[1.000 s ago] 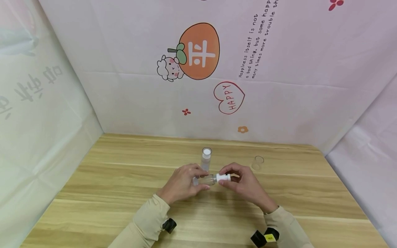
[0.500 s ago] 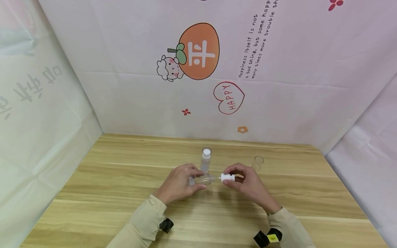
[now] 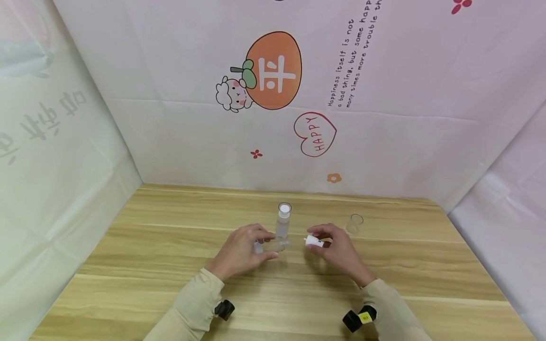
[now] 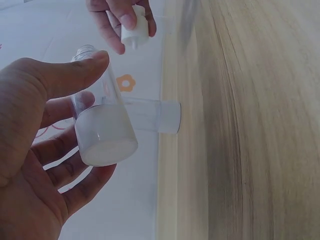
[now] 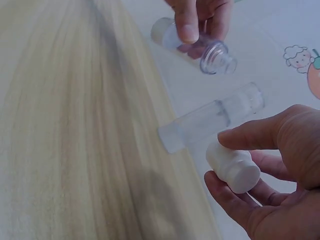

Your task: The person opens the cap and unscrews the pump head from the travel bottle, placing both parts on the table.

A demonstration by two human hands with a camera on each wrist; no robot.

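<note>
My left hand holds a small clear bottle with a white base, thumb on one side and fingers on the other. The bottle lies tilted in the air, its bare threaded neck pointing toward the right hand. Between thumb and fingers, my right hand pinches a white pump head, and a short nozzle-like stem sticks out toward the bottle. A gap separates pump head and neck. Just behind the left hand, a second clear bottle with a white top under a clear cap stands upright.
A loose clear cap stands on the wooden table, behind and right of my right hand. White printed cloth rises along the table's back edge, with more cloth at both sides.
The pump head was at the bottle's neck and has come away from it. My left hand has drawn the bottle leftward, and the pump head has tilted in my right fingers.
</note>
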